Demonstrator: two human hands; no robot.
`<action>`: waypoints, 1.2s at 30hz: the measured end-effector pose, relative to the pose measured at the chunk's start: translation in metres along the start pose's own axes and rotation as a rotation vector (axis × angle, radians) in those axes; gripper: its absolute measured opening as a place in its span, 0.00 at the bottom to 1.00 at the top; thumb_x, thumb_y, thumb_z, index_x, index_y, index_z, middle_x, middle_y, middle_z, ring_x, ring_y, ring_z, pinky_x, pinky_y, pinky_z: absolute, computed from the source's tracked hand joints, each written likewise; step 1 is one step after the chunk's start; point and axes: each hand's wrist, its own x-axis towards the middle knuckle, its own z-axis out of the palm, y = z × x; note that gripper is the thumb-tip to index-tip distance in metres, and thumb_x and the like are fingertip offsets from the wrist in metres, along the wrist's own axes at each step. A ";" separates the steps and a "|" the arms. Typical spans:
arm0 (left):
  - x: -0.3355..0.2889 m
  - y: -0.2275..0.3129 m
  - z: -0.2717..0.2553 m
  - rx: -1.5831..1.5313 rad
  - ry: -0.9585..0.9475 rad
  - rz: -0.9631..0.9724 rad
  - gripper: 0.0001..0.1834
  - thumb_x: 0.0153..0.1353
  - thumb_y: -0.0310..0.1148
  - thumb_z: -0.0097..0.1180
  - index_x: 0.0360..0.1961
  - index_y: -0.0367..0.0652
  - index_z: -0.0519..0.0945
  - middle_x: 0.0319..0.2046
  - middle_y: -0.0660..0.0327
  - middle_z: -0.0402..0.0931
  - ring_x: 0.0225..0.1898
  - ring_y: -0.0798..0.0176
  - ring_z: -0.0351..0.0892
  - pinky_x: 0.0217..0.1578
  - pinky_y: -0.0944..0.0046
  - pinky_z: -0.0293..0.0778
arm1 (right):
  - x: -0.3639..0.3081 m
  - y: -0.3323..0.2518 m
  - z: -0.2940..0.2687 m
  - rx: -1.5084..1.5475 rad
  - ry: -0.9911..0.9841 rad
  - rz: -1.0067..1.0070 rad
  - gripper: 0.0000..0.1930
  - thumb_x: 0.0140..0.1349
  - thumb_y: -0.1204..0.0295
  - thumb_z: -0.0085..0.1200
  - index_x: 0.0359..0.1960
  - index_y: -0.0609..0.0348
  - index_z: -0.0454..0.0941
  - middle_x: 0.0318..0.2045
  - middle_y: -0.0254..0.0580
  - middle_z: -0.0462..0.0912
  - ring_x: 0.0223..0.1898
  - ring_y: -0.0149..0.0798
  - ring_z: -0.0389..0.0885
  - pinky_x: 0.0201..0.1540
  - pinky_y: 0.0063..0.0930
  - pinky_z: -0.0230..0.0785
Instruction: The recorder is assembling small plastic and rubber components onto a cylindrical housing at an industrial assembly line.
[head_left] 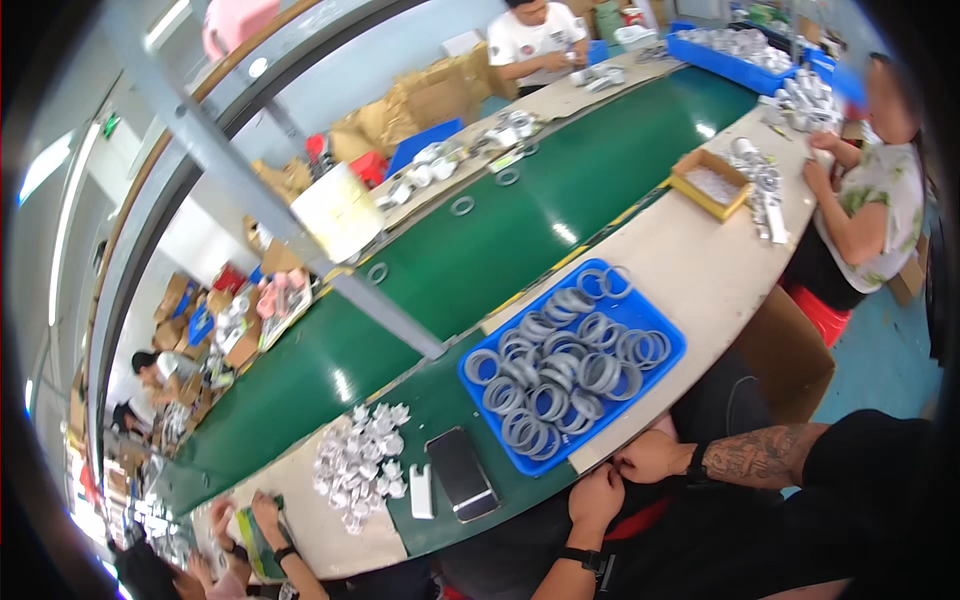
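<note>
Both of my hands meet at the near edge of the bench, just below a blue tray (672,372) heaped with grey rings (560,360). My left hand (597,497), with a dark watch on its wrist, is closed, fingertips drawn together. Against it is my right hand (647,457), also closed, with a black band on the wrist and a tattooed forearm behind. Anything between the fingers is too small or hidden to make out. Left of the tray lie a dark phone (462,475), a white narrow case (421,491) and a pile of white plastic parts (362,460).
A green conveyor belt (450,260) runs beyond the bench, with a few loose rings on it. A grey post (385,312) stands at the bench's far edge. Co-workers sit at right, far side and lower left. A yellow box (708,185) stands toward the right.
</note>
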 end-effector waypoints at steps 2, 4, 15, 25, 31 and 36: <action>-0.001 0.000 -0.003 -0.075 0.151 -0.003 0.16 0.75 0.46 0.62 0.47 0.46 0.92 0.39 0.49 0.93 0.41 0.39 0.92 0.45 0.43 0.86 | -0.005 0.002 -0.002 0.119 0.034 -0.008 0.15 0.67 0.57 0.64 0.39 0.55 0.91 0.31 0.49 0.92 0.35 0.58 0.92 0.42 0.51 0.84; -0.002 0.002 -0.009 -0.154 0.076 -0.008 0.18 0.74 0.49 0.64 0.47 0.46 0.92 0.38 0.51 0.93 0.40 0.42 0.93 0.44 0.46 0.86 | -0.012 0.003 -0.008 0.235 0.009 0.084 0.15 0.68 0.57 0.66 0.39 0.57 0.91 0.31 0.49 0.92 0.35 0.55 0.93 0.41 0.50 0.83; 0.001 -0.005 -0.009 -0.435 0.113 -0.132 0.24 0.72 0.56 0.73 0.42 0.42 0.93 0.30 0.61 0.90 0.32 0.62 0.89 0.40 0.60 0.83 | -0.056 -0.085 -0.200 1.131 0.104 0.112 0.06 0.77 0.73 0.56 0.43 0.60 0.85 0.29 0.31 0.82 0.30 0.25 0.80 0.35 0.25 0.74; 0.001 -0.009 -0.004 -0.437 -0.026 -0.186 0.21 0.74 0.54 0.69 0.42 0.45 0.92 0.32 0.61 0.91 0.35 0.58 0.92 0.43 0.57 0.84 | -0.065 -0.212 -0.449 0.807 -0.392 -1.262 0.17 0.76 0.63 0.60 0.27 0.57 0.78 0.26 0.32 0.81 0.28 0.35 0.81 0.33 0.36 0.66; 0.001 -0.016 -0.001 -0.459 -0.008 -0.192 0.22 0.70 0.52 0.74 0.43 0.40 0.92 0.31 0.63 0.90 0.33 0.66 0.89 0.42 0.64 0.83 | 0.011 -0.205 -0.459 1.271 -0.172 -1.082 0.09 0.80 0.65 0.55 0.41 0.55 0.80 0.38 0.33 0.84 0.41 0.34 0.82 0.43 0.35 0.70; 0.005 -0.015 0.002 -0.364 0.014 -0.163 0.23 0.72 0.56 0.70 0.44 0.44 0.92 0.33 0.61 0.91 0.37 0.60 0.92 0.45 0.59 0.84 | 0.142 -0.156 -0.443 1.728 0.077 -0.773 0.09 0.83 0.67 0.51 0.53 0.54 0.82 0.48 0.34 0.87 0.53 0.34 0.83 0.51 0.34 0.73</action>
